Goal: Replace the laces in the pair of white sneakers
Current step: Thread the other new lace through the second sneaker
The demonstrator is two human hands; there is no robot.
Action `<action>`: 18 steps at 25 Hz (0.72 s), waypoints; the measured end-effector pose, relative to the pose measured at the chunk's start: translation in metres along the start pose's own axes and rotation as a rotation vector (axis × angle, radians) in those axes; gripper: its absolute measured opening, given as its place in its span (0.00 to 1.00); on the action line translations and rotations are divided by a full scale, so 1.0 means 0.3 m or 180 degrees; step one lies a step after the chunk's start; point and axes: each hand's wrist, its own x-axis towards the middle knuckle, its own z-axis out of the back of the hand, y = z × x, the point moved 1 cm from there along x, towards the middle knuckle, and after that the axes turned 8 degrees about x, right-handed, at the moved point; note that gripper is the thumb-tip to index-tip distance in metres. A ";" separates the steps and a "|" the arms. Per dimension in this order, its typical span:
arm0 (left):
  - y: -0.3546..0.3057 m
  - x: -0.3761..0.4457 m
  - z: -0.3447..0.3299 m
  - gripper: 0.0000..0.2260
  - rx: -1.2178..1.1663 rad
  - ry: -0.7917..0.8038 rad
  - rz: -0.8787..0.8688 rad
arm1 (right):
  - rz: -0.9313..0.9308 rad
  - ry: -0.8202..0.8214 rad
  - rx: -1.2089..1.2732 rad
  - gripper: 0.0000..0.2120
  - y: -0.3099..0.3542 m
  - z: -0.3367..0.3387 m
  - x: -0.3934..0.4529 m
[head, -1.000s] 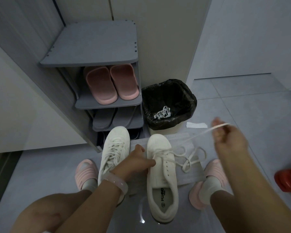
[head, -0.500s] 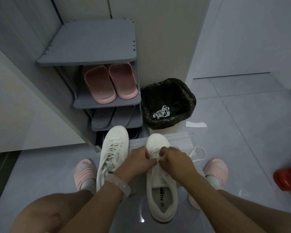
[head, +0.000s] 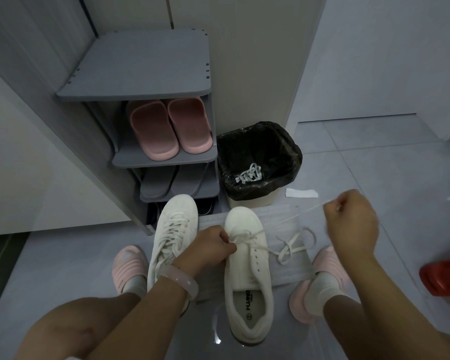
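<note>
Two white sneakers stand side by side on the floor between my feet. The left sneaker [head: 172, 235] is fully laced. The right sneaker [head: 247, 271] has a white lace [head: 287, 249] threaded only through its front eyelets, with loose loops lying to its right. My left hand [head: 211, 246] pinches the lace at the front eyelets on the shoe's left side. My right hand [head: 350, 224] grips one lace end and holds it drawn taut, up and to the right of the shoe.
A grey shoe rack [head: 164, 157] with pink slippers [head: 168, 128] stands ahead. Beside it a bin with a black bag [head: 257, 162] holds an old white lace [head: 248, 174]. A white sheet [head: 289, 268] lies under the right sneaker, a paper scrap [head: 302, 193] behind it, and a red object [head: 444, 279] at far right.
My right hand has left the shoe's eyelets and pulled the lace end out up and to the right, drawing it taut. My left hand stays at the eyelets.
</note>
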 end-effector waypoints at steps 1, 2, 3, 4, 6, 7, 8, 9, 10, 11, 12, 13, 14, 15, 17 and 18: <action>-0.001 0.001 -0.002 0.05 -0.0009 -0.0011 0.0003 | -0.0124 0.0065 -0.0121 0.05 -0.017 0.017 0.016; -0.004 0.001 -0.003 0.06 -0.0008 -0.0016 0.0001 | -0.0168 0.0382 -0.0325 0.06 -0.019 0.015 0.017; -0.006 0.001 -0.003 0.06 0.0013 -0.0021 -0.0018 | -0.0105 0.0811 -0.0552 0.08 -0.015 -0.006 0.001; -0.008 0.001 -0.002 0.06 0.0055 -0.0017 -0.0055 | 0.0059 0.1216 -0.0724 0.12 -0.005 -0.034 -0.026; -0.016 -0.005 -0.002 0.06 0.0270 -0.0009 -0.0226 | 0.0521 0.1792 -0.0833 0.16 0.016 -0.103 -0.084; -0.017 -0.005 -0.006 0.05 0.0399 -0.0068 -0.0366 | 0.0740 0.1966 -0.0818 0.16 0.027 -0.136 -0.110; -0.016 -0.006 -0.013 0.05 0.0562 -0.0193 -0.0535 | 0.0916 0.2115 -0.0828 0.16 0.036 -0.167 -0.133; -0.019 -0.002 -0.020 0.04 0.0731 -0.0341 -0.0713 | 0.1053 0.2234 -0.0886 0.16 0.041 -0.194 -0.152; -0.021 0.007 -0.025 0.04 0.0834 -0.0456 -0.0870 | 0.1132 0.2318 -0.0968 0.14 0.039 -0.217 -0.167; -0.026 0.018 -0.028 0.05 0.0836 -0.0485 -0.0976 | 0.1153 0.2352 -0.1050 0.13 0.034 -0.233 -0.177; -0.033 0.028 -0.030 0.06 0.0697 -0.0442 -0.0983 | 0.1147 0.2366 -0.1124 0.11 0.031 -0.242 -0.184; -0.037 0.036 -0.026 0.09 0.0350 -0.0358 -0.0860 | 0.1147 0.2394 -0.1175 0.10 0.027 -0.249 -0.190; -0.038 0.041 -0.018 0.10 -0.0154 -0.0269 -0.0622 | 0.1165 0.2425 -0.1195 0.09 0.024 -0.252 -0.192; -0.033 0.042 -0.010 0.11 -0.0684 -0.0180 -0.0325 | 0.1179 0.2424 -0.1196 0.07 0.023 -0.253 -0.191; -0.012 0.035 -0.003 0.12 -0.1118 -0.0059 0.0205 | 0.1112 0.2385 -0.1165 0.07 0.024 -0.246 -0.187; 0.002 0.032 -0.004 0.11 -0.0894 -0.0084 0.0284 | 0.1070 0.2362 -0.1161 0.12 0.025 -0.243 -0.186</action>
